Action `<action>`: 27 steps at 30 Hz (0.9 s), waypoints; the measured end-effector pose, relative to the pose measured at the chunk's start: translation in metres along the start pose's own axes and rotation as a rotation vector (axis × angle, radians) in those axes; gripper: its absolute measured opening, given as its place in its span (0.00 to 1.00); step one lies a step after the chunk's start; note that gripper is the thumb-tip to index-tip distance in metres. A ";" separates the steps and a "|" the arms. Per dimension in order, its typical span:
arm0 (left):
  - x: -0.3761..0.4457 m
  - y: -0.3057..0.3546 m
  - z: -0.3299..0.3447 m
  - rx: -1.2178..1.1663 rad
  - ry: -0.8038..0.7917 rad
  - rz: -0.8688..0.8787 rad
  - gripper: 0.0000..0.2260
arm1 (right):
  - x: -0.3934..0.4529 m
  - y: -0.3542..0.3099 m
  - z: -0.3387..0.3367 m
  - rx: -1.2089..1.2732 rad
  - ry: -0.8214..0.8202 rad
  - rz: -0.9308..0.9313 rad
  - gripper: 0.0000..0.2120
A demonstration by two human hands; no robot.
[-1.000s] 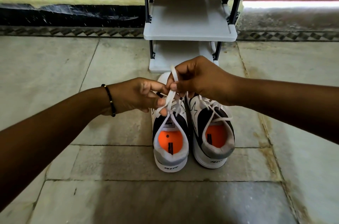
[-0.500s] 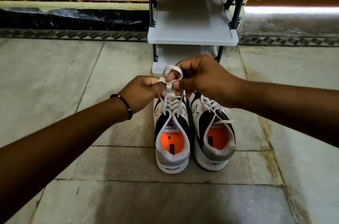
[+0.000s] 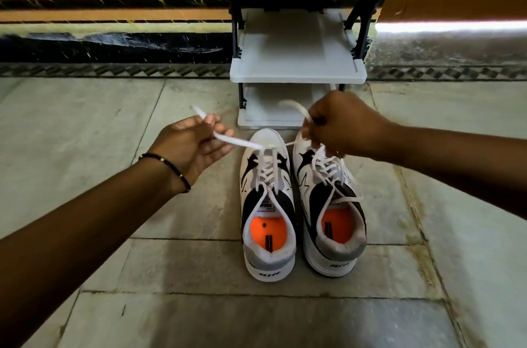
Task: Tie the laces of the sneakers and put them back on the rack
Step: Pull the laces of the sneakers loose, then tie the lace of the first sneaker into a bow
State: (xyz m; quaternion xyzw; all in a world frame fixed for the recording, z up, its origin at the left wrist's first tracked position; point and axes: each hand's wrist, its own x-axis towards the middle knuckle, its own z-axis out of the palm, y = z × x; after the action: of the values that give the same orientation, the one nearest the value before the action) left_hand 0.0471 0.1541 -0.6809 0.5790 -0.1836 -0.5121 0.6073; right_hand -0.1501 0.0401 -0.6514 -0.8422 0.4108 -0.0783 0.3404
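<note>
Two white, black and grey sneakers with orange insoles stand side by side on the floor, toes toward the rack. My left hand [image 3: 196, 142] pinches one white lace end [image 3: 236, 142] of the left sneaker [image 3: 268, 205], drawn out to the left. My right hand [image 3: 339, 125] grips the other lace end [image 3: 299, 111], held above the toe of the right sneaker [image 3: 330, 205]. The lace runs taut across the left sneaker's top eyelets. The right sneaker's laces lie loose over its tongue.
A grey plastic shoe rack [image 3: 296, 71] with black posts and bare shelves stands directly behind the sneakers against the wall. Stone floor tiles [image 3: 85, 134] spread to both sides and toward me.
My hands were close together over the left sneaker, working a lace loop. Now they have pulled apart, left hand leftward and right hand rightward, stretching the lace out.
</note>
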 end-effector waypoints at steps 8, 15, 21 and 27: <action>0.008 -0.037 -0.049 1.492 0.135 -0.172 0.24 | -0.023 0.035 0.007 -0.687 -0.041 -0.011 0.22; 0.000 -0.058 0.007 1.416 -0.378 0.321 0.23 | -0.021 0.021 0.055 -0.364 -0.209 -0.160 0.14; 0.005 -0.052 0.010 1.357 -0.372 0.492 0.08 | -0.012 0.019 0.068 -0.218 -0.153 -0.207 0.06; 0.002 -0.040 -0.001 1.502 -0.417 0.593 0.12 | -0.017 0.024 0.057 -0.211 -0.077 -0.297 0.08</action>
State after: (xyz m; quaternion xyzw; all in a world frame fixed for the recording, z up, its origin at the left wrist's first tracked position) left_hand 0.0321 0.1607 -0.7171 0.6509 -0.7299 -0.1690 0.1226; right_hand -0.1530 0.0714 -0.7079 -0.9270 0.2745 -0.0520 0.2500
